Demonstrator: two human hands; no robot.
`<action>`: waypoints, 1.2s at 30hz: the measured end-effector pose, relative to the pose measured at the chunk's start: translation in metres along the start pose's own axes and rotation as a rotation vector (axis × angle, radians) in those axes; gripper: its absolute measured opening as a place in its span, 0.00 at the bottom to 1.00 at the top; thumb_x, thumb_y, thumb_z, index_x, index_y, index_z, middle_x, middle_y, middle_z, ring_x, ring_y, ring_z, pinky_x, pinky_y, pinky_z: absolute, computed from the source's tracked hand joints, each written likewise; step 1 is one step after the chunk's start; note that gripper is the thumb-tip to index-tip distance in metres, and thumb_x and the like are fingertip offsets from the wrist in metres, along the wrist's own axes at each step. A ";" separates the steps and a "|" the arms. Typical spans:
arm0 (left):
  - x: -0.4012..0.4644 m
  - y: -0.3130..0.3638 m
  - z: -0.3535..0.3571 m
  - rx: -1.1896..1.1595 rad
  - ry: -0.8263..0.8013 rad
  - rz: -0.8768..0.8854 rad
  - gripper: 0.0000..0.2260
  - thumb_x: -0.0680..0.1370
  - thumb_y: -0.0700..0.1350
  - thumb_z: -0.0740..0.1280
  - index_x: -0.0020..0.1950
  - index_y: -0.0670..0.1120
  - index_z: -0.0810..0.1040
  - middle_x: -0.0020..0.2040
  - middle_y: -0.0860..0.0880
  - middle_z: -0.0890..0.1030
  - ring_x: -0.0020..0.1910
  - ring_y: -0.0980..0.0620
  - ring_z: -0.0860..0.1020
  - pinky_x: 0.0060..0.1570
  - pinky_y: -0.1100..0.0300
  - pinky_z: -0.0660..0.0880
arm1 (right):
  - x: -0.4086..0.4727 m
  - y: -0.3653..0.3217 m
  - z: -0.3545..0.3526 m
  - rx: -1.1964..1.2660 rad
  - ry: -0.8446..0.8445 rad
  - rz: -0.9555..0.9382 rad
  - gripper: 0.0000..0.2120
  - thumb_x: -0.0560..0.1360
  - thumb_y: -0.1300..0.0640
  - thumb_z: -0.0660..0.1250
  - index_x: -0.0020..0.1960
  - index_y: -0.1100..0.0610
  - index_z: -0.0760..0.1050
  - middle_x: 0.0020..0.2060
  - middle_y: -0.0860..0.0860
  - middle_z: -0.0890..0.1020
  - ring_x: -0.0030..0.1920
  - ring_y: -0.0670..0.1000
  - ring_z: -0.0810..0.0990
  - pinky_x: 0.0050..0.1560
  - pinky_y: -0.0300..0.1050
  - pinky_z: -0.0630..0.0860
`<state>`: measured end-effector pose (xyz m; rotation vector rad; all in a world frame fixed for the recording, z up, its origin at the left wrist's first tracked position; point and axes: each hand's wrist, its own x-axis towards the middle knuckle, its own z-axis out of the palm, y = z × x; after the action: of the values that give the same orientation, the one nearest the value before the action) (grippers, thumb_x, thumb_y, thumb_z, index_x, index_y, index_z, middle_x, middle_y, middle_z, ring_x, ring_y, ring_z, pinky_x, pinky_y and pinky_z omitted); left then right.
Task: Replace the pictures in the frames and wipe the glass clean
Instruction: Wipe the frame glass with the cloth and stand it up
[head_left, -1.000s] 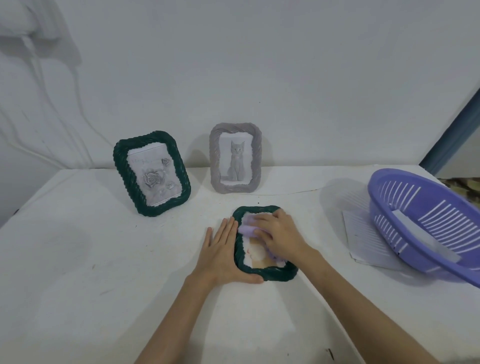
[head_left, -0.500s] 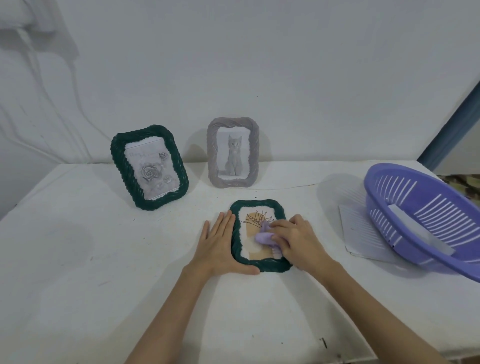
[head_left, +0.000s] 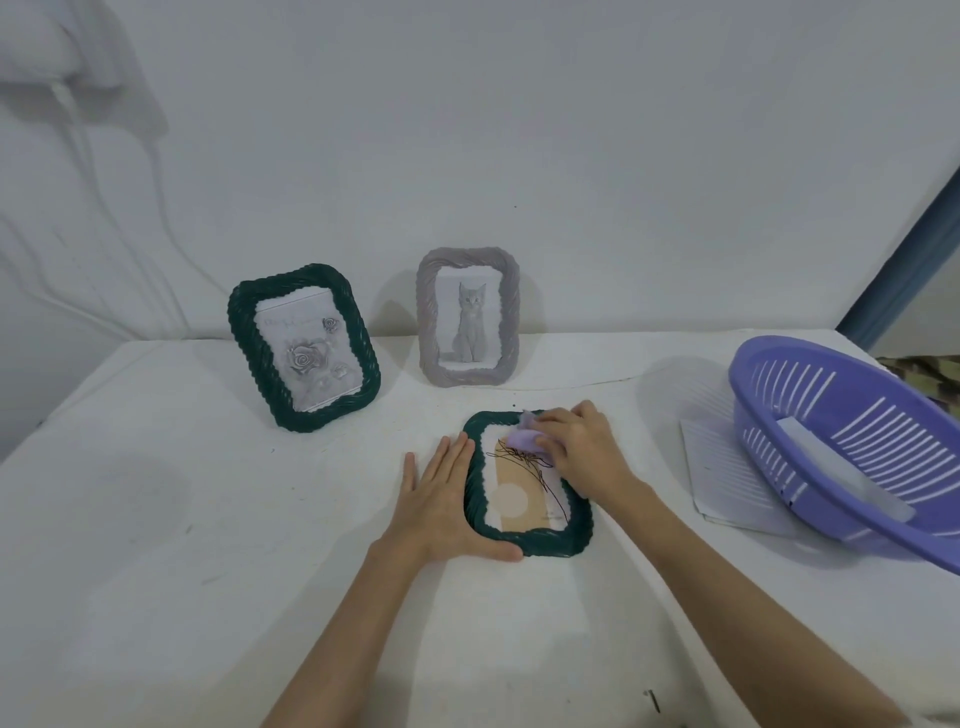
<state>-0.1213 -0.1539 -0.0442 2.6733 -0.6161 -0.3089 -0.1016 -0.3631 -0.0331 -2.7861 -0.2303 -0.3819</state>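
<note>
On the white table (head_left: 156, 519), near the middle and toward its front edge, lay a small dark green braided picture frame (head_left: 527, 540) flat on its back, holding a tan print of a thin-stemmed plant with a pale disc below. The left hand (head_left: 441, 506) rested flat on the table, fingers straight along the frame's left side and the thumb against its near corner. The right hand (head_left: 584, 449) pressed a lilac cloth (head_left: 522, 441), fingers curled over it, onto the glass at the frame's far end. Toward the back edge stood two more frames, both upright and tilted back: a larger dark green braided frame (head_left: 304, 348) with a grey rose print on the left, and a grey braided frame (head_left: 467, 317) with a sitting cat beside it. Near the right edge sat a purple slotted plastic basket (head_left: 852, 441), tilted, with a pale flat piece inside; a few sheets of lined white paper (head_left: 727, 478) lay partly under its near-left rim.
</note>
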 end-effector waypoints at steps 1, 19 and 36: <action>0.000 0.000 0.000 0.003 0.000 -0.002 0.63 0.51 0.78 0.59 0.75 0.48 0.36 0.77 0.55 0.39 0.74 0.56 0.35 0.72 0.44 0.33 | 0.008 -0.006 0.004 0.008 -0.007 0.000 0.12 0.77 0.59 0.62 0.58 0.56 0.78 0.58 0.51 0.80 0.49 0.57 0.69 0.51 0.49 0.66; -0.001 0.002 -0.001 0.030 0.010 0.004 0.64 0.50 0.78 0.56 0.75 0.47 0.36 0.76 0.53 0.37 0.74 0.56 0.33 0.72 0.47 0.32 | -0.037 -0.031 -0.059 0.330 -0.210 0.087 0.14 0.71 0.50 0.70 0.55 0.54 0.80 0.48 0.49 0.79 0.48 0.46 0.71 0.55 0.43 0.68; -0.023 0.040 -0.033 -1.320 0.204 -0.094 0.19 0.76 0.57 0.57 0.67 0.63 0.59 0.59 0.53 0.77 0.55 0.53 0.78 0.54 0.58 0.74 | -0.048 -0.062 -0.047 1.132 0.092 0.341 0.12 0.72 0.64 0.69 0.54 0.56 0.73 0.50 0.53 0.81 0.49 0.47 0.81 0.47 0.42 0.78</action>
<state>-0.1471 -0.1666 0.0046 1.4214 -0.0993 -0.3033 -0.1702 -0.3262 0.0139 -1.6417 0.0573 -0.1900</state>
